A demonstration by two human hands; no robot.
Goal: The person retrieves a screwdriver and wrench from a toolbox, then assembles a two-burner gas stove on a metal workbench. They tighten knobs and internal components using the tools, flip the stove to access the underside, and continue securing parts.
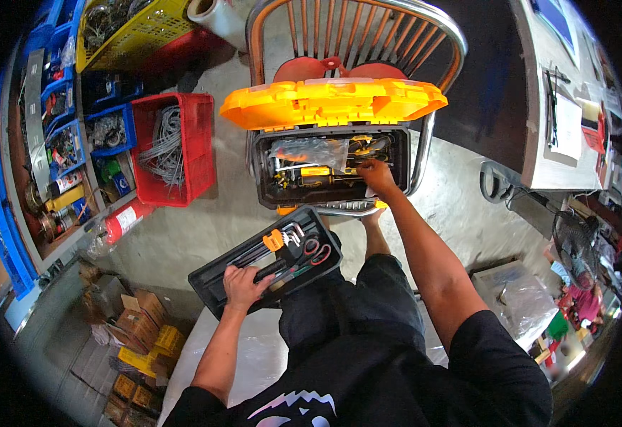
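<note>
An open toolbox with a black body (262, 171) and a raised orange-yellow lid (332, 99) rests on a metal-framed chair (450, 35). My right hand (376, 178) reaches into its right side with fingers closed together; what they hold, if anything, I cannot make out. Inside lie a clear plastic bag (318, 151), a yellow-handled tool (316, 171) and several other hand tools. Over my lap, my left hand (243, 286) is wrapped round the handle of a black tool tray (208, 280). The tray carries a hex key set (274, 240) in an orange holder and red-and-black-handled scissors (317, 250).
Left of the chair stands a red crate (204, 149) of grey cables, beside blue parts bins (108, 135). A red cylinder (122, 220) lies near the shelf. At right is a desk (531, 107); cardboard boxes (140, 320) sit at lower left, a fan (574, 235) at far right.
</note>
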